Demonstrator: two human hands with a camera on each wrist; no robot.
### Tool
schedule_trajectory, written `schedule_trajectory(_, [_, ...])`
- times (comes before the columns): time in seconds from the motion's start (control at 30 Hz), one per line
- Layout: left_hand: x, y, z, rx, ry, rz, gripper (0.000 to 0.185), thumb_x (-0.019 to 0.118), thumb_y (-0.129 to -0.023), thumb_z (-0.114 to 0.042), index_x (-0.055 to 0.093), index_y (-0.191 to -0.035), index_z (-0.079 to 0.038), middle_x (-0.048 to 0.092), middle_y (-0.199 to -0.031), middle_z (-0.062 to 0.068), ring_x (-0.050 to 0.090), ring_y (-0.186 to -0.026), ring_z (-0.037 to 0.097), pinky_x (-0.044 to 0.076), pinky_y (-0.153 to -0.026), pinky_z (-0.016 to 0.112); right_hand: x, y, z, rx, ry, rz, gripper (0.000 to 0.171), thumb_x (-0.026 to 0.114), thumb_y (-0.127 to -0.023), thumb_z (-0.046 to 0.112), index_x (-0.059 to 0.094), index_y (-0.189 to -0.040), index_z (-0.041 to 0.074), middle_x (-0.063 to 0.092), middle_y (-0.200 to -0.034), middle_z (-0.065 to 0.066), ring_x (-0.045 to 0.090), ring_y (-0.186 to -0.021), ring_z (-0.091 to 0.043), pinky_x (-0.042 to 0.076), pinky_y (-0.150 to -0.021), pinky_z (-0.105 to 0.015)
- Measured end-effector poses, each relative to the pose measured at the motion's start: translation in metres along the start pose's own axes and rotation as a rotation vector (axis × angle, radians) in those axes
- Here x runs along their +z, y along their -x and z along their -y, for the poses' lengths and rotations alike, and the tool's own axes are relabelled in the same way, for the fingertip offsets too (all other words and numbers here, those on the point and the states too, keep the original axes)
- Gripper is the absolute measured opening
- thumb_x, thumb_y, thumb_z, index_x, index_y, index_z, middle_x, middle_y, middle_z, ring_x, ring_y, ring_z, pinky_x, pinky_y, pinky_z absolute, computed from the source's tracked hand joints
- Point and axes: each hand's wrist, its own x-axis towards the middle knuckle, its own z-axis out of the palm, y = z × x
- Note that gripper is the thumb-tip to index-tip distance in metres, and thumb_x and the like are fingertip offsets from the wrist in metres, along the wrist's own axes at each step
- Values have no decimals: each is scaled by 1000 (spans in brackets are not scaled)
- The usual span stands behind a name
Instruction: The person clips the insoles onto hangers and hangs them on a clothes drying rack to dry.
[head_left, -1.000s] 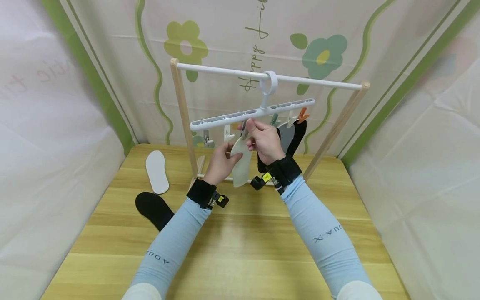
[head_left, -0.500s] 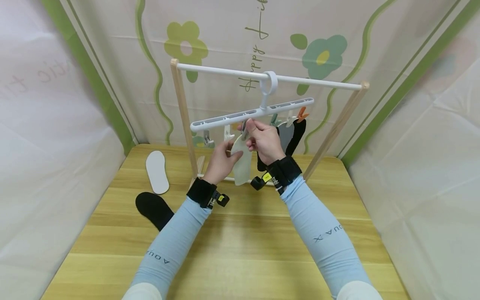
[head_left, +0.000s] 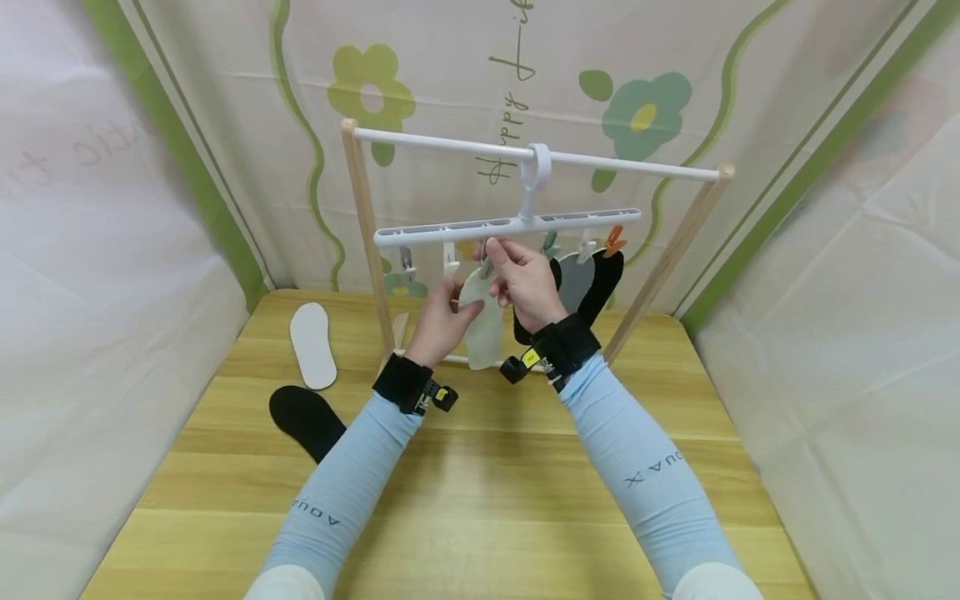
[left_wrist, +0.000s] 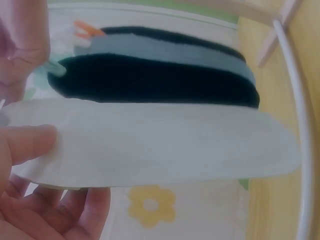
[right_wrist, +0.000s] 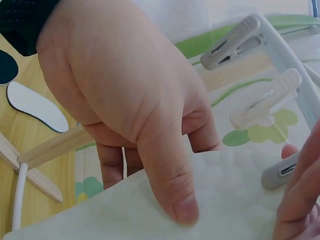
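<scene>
Under the white plastic clip hanger [head_left: 506,226], the fingers [left_wrist: 30,142] of the left hand [head_left: 438,321] are curled around the edge of a pale cream flat insole [head_left: 482,321], thumb pressed on its face and the other fingers behind it. The right hand [head_left: 528,283] pinches the top end of the same insole with its fingers closed, right at a grey clothes peg [head_left: 487,260] dangling from the hanger. The insole hangs upright between the two hands, toe end down, over the far middle of the light wooden surface [head_left: 465,492].

Just to the right of it, three more insoles hang from pegs on the same hanger: a dark one partly behind the right hand, a grey one [head_left: 576,279] and a black one [head_left: 603,279] under an orange peg [head_left: 615,239]. The right wrist view shows two empty pale pegs [right_wrist: 265,102] beside the left thumb.

The hanger hooks onto a white rod [head_left: 450,146] carried by slanting wooden posts [head_left: 367,242] that stand at the far edge of the surface. Towards the far left corner a white insole [head_left: 312,343] lies flat, and a black insole [head_left: 303,417] lies near the left edge, partly covered by the pale blue left sleeve [head_left: 337,492]. Flower-printed sheeting [head_left: 637,104] hangs behind.
</scene>
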Motion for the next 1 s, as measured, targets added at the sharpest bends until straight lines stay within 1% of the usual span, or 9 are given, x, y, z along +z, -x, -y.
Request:
schedule_trajectory(0.1, [0,-1,1,8,0,-4,31,65,-97,-14,53,-121,0,61,-112,13,59,-94,25,53,-79,38,1,0,0,-1,23,5,39,64,-95,39,68,-121,10,66,-113,-15,54,-53,-11,42,-42,-19])
schedule_trajectory(0.23, [0,-3,1,7,-1,-5,31,65,-97,-14,53,-122,0,60,-113,13,59,-96,25,54,-81,39,1,0,0,18,18,1,41,63,-95,42,67,-122,10,66,-113,-11,55,-56,-12,42,-44,-19])
schedule_trajectory(0.43, [0,-6,2,-1,-4,1,33,65,-97,-15,54,-123,0,60,-114,13,59,-95,25,53,-79,38,1,0,1,37,7,-12,42,62,-95,43,67,-120,10,60,-124,-22,55,-57,-13,44,-44,-19])
schedule_trajectory(0.47, [1,-6,2,-2,-4,0,33,65,-97,-15,54,-124,0,60,-114,14,59,-94,25,53,-78,38,1,0,1,35,7,-11,41,62,-95,43,67,-119,10,59,-125,-22,55,-58,-13,44,-45,-19])
schedule_trajectory(0.57, [1,-7,2,-1,-5,-1,33,65,-97,-15,54,-123,0,61,-114,14,60,-94,25,53,-77,37,1,0,1,30,17,-9,40,62,-95,42,68,-117,9,62,-122,-19,56,-59,-13,45,-45,-19])
schedule_trajectory(0.67, [1,-8,3,8,-5,-3,31,65,-97,-14,56,-123,1,62,-113,14,61,-92,25,54,-76,37,1,1,1,22,21,-8,40,61,-96,42,68,-117,9,64,-120,-16,56,-58,-13,45,-44,-19])
schedule_trajectory(0.73, [1,-9,4,19,-12,-8,30,65,-97,-13,58,-122,1,63,-111,14,61,-92,25,54,-75,36,1,1,1,17,18,-13,41,61,-96,43,68,-118,9,64,-119,-17,56,-57,-13,45,-43,-19])
schedule_trajectory(0.87, [1,-11,6,49,-32,-26,27,66,-96,-11,62,-120,0,65,-108,12,61,-91,23,53,-75,35,0,1,0,0,5,-15,41,60,-97,41,68,-121,9,61,-124,-22,56,-54,-13,44,-42,-20])
schedule_trajectory(1.0, [0,-11,8,68,-52,-43,25,67,-96,-11,64,-118,0,67,-107,13,63,-91,24,54,-76,36,-1,1,0,-22,4,-6,43,60,-97,39,66,-126,7,61,-124,-23,57,-54,-13,45,-42,-20])
